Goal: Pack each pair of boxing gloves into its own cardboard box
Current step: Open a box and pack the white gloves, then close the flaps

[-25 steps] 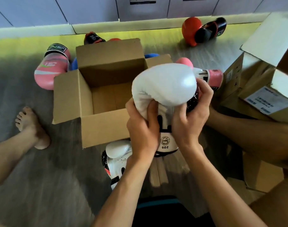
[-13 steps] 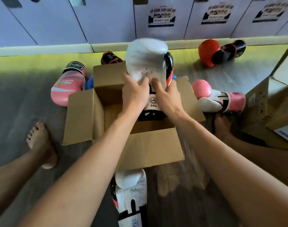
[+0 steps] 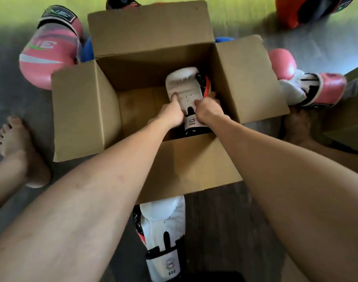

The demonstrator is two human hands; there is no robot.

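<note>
Item 1. Cardboard box [image 3: 190, 165]: stands on the floor [image 3: 225, 231] between the person's bare legs, all four flaps folded outward, mouth facing up.

Item 2. White glove [image 3: 183, 82]: inside the cardboard box, on the right half of its bottom. Padded end points to the far wall and the cuff to the near wall. Black and red trim shows along its right edge, and "6oz" is printed on the cuff.

Item 3. Left hand [image 3: 172, 115]: reaches into the box and holds the white glove at its left side, near the wrist. One digit lies straight on the glove's white face; the other fingers go round the edge, out of sight.

Item 4. Right hand [image 3: 207, 110]: also inside the box, fingers curled over the white glove's right side, gripping it just above the cuff.

Item 5. Second white glove [image 3: 164, 226]: same pattern, lying on the floor outside the box. Its padded end is tucked under the near flap and its cuff points toward the person.

Item 6. Pink glove [image 3: 50, 49]: on the floor at the box's far left corner.

Item 7. Pink-and-white glove [image 3: 308, 86]: on the floor just beyond the right flap.

Item 8. Red glove [image 3: 292, 11]: far right, partly out of frame.

Item 9. Blue glove [image 3: 86, 49]: mostly hidden behind the box.

Item 10. Further carton [image 3: 353, 110]: at the right edge, cut off.
</note>
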